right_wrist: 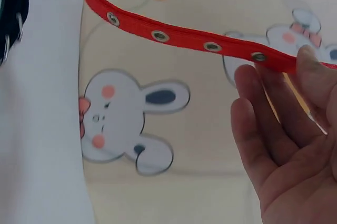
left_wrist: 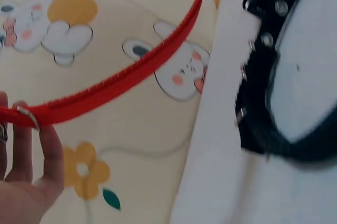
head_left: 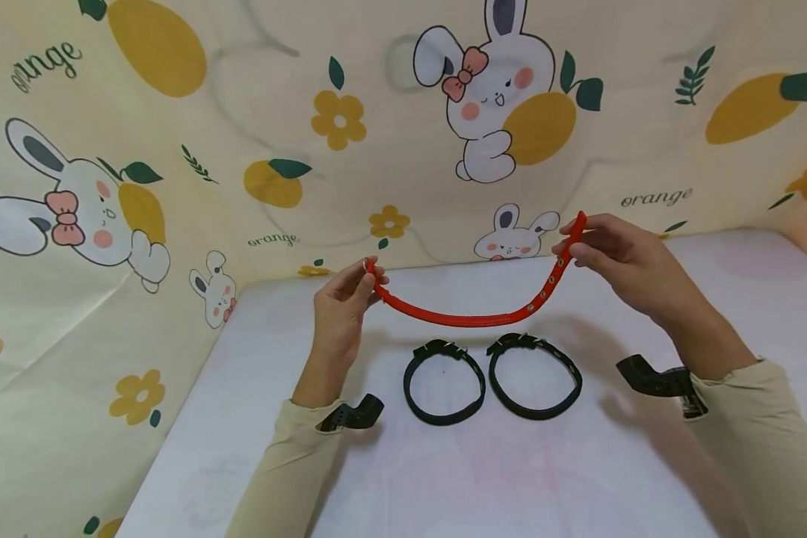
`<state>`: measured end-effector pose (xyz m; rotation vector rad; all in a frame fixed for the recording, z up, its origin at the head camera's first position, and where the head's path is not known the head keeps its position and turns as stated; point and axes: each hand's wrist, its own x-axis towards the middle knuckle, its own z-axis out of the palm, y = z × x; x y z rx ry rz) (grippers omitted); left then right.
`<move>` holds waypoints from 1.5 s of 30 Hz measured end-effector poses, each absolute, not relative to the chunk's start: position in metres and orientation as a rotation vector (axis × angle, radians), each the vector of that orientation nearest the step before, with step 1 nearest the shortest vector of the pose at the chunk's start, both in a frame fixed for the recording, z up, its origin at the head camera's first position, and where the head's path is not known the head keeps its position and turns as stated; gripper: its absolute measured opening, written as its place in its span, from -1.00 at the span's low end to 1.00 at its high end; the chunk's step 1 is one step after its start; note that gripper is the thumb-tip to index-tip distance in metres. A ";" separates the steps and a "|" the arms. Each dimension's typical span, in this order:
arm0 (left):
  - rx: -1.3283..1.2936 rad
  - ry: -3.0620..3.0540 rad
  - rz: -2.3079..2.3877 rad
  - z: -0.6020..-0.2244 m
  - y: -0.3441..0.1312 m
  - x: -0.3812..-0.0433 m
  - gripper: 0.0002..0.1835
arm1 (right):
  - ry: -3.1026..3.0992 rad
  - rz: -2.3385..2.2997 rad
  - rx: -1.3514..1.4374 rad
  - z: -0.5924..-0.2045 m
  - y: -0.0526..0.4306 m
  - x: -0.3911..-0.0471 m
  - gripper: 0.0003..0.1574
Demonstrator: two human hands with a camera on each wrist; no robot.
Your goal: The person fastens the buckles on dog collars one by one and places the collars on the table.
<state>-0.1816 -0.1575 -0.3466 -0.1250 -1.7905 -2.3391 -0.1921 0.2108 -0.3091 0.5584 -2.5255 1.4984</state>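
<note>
A red collar (head_left: 471, 321), undone and sagging in a curve, hangs between both hands above the table. My left hand (head_left: 341, 306) pinches its buckle end, where a metal ring shows in the left wrist view. The other end, with a row of metal eyelets, is pinched between thumb and fingers of my right hand (head_left: 628, 261). In the right wrist view several eyelets on the red collar (right_wrist: 184, 42) face the camera. Below it, two black collars lie on the table as closed loops, the left one (head_left: 444, 420) beside the right one (head_left: 538, 413).
The white tabletop (head_left: 444, 478) meets a cream backdrop (head_left: 363, 45) printed with rabbits, oranges and flowers at its far edge. That backdrop also covers the left side. Each wrist carries a black camera mount, one by the left sleeve (head_left: 359, 412), one by the right (head_left: 652, 377).
</note>
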 end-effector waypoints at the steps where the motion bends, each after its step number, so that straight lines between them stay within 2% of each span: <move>1: -0.128 -1.796 -2.336 -0.344 -0.155 -0.180 -0.62 | -2.519 1.500 0.559 -0.307 0.208 -0.191 -0.60; 8: -0.178 -1.857 -2.301 -0.334 -0.142 -0.169 -0.63 | -2.522 1.491 0.532 -0.300 0.188 -0.181 -0.48; 15: -0.245 -1.896 -2.257 -0.328 -0.131 -0.163 -0.67 | -2.486 1.450 0.501 -0.296 0.175 -0.173 -0.61; 30: -0.381 -1.940 -2.189 -0.321 -0.111 -0.144 -0.65 | -2.570 1.272 0.614 -0.292 0.140 -0.146 -0.64; 45: -0.547 -2.140 -1.883 -0.322 -0.099 -0.132 -0.66 | -2.555 1.251 0.746 -0.293 0.124 -0.131 -0.69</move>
